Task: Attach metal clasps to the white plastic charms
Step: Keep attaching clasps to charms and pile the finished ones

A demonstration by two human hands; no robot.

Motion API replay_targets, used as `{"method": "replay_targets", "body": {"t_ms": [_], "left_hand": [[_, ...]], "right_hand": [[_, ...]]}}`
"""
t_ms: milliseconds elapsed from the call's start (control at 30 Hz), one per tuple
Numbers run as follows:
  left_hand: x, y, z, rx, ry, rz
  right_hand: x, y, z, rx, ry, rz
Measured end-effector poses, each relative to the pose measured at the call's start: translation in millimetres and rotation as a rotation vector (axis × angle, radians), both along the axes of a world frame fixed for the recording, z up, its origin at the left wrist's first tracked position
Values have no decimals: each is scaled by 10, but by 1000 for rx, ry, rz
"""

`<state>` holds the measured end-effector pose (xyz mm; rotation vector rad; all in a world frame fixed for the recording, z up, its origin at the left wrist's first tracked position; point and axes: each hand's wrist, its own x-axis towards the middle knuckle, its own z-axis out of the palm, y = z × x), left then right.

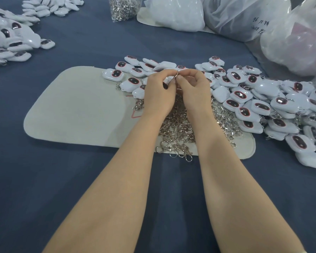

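While left grip [159,90] and right grip [195,88] pinch a clasp [177,74], charms [242,95] crowd the pale mat [80,110].

Dark handwriting is showing on a see-through plastic bag [235,19] that is sitting at the far right of the tabletop [44,179]. The top line of the writing [259,20] is starting with what looks like the number 96. The marks after it are looking too blurry to read. A second line below it is looking blurry too. Thin red lines [136,115] are showing on the pale mat [77,110], but they are making no word. The metal clasps [179,128] and the left hand [159,92] are covering part of them.
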<state>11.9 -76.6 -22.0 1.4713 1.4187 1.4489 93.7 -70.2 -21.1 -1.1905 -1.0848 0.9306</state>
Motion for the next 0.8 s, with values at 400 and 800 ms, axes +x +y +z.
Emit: {"method": "replay_targets", "body": {"t_ms": [400, 800], "left_hand": [[12, -21, 16, -19, -63, -21], [4, -43, 34, -21, -28, -24]], "right_hand": [[9, -6, 22, -2, 41, 9], [3, -12, 24, 85, -39, -82]]}}
